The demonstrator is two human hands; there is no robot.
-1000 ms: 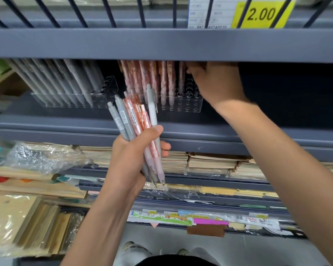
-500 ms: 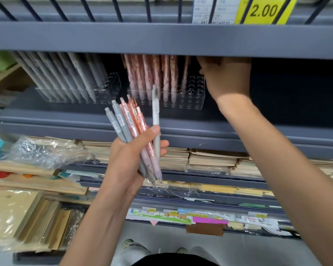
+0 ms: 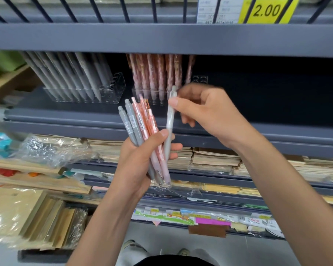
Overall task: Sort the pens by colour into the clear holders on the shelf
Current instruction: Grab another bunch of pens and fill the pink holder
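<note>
My left hand (image 3: 142, 162) grips a bundle of pens (image 3: 140, 129), grey ones on the left and pink patterned ones in the middle. A pale grey-white pen (image 3: 169, 120) stands at the bundle's right side; my right hand (image 3: 202, 110) pinches its upper part between thumb and fingers while its lower end still sits in my left hand. On the shelf behind, a clear holder (image 3: 112, 91) carries grey pens (image 3: 69, 77), and a second clear holder (image 3: 200, 79) carries pink pens (image 3: 156, 73).
The grey metal shelf (image 3: 258, 131) has dark bare room to the right of the pink holder. The upper shelf edge (image 3: 161, 39) hangs low over the pens, with a yellow 2.00 price tag (image 3: 267, 10). Paper stacks (image 3: 215, 158) and wrapped notebooks (image 3: 37, 217) lie below.
My right hand has come down out of the pink holder on the shelf and taken hold of the pale pen in the bundle. My left hand kept the bundle roughly in place.
</note>
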